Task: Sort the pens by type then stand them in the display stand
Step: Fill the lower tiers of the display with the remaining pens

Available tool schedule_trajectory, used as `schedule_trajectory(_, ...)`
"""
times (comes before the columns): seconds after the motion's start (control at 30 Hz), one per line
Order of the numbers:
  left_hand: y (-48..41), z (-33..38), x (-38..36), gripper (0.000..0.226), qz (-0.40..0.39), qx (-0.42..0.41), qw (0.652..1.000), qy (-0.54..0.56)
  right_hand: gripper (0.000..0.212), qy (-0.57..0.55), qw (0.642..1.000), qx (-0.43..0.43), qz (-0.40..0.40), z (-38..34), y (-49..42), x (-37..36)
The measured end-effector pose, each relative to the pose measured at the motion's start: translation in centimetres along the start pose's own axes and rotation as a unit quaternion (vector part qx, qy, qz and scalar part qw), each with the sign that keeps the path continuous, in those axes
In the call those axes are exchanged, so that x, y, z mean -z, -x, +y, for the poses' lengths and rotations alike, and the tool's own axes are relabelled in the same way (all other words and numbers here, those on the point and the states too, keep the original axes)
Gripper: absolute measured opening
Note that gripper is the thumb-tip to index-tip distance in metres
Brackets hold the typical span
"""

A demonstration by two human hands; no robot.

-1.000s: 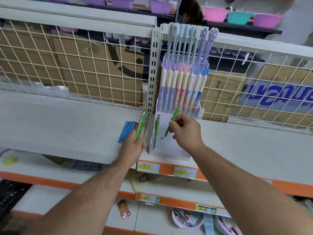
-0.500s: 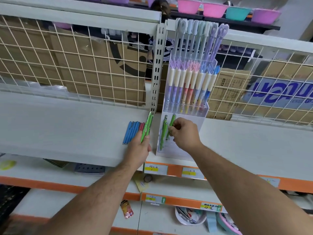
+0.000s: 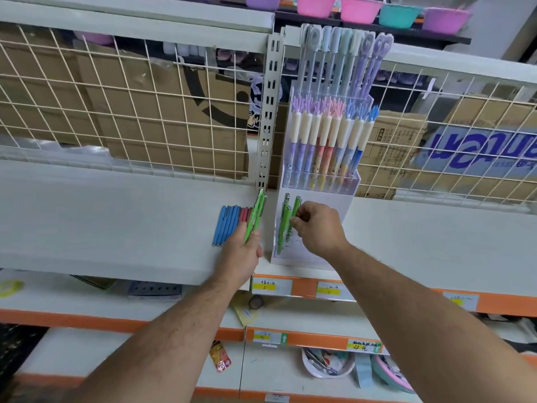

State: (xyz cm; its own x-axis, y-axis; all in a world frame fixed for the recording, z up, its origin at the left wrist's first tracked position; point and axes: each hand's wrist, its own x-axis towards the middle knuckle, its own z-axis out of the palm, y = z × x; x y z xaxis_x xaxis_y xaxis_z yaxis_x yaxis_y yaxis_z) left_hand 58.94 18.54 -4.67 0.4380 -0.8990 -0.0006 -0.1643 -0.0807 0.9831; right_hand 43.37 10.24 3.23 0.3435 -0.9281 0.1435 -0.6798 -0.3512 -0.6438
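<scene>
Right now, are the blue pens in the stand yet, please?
Out: blue pens lie flat on the shelf, beside the display stand.

A white shelf [image 3: 116, 222] ran across the middle of the frame, backed by a cream wire grid [image 3: 130, 112] with a slotted metal upright [image 3: 268, 117] at centre. Brown cardboard boxes [image 3: 174, 117] stood behind the grid. Along the top right, pink, teal and purple plastic bowls [image 3: 360, 10] sat on a dark ledge. Lower down, orange-edged shelves [image 3: 72, 321] carried yellow price labels [image 3: 271, 286].
</scene>
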Motion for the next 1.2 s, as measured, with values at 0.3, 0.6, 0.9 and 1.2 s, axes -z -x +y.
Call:
schedule_trajectory(0.3,0.1,0.1,0.1,0.013,-0.006,-0.002,1.0,0.005,0.013,0.009,1.0,0.005,-0.003,-0.3,-0.1,0.0)
schedule_trajectory(0.6,0.2,0.2,0.1,0.011,-0.008,-0.002,1.0,0.018,0.007,0.012,1.0,0.005,0.012,0.1,0.0,-0.4)
schedule_trajectory(0.9,0.4,0.5,0.2,0.011,-0.014,-0.003,1.0,0.021,0.014,-0.013,1.0,-0.003,0.023,0.7,0.1,-0.6)
schedule_trajectory(1.2,1.4,1.4,0.7,0.018,0.0,0.006,0.995,0.099,0.019,-0.036,0.998,-0.016,0.045,0.2,2.6,0.1)
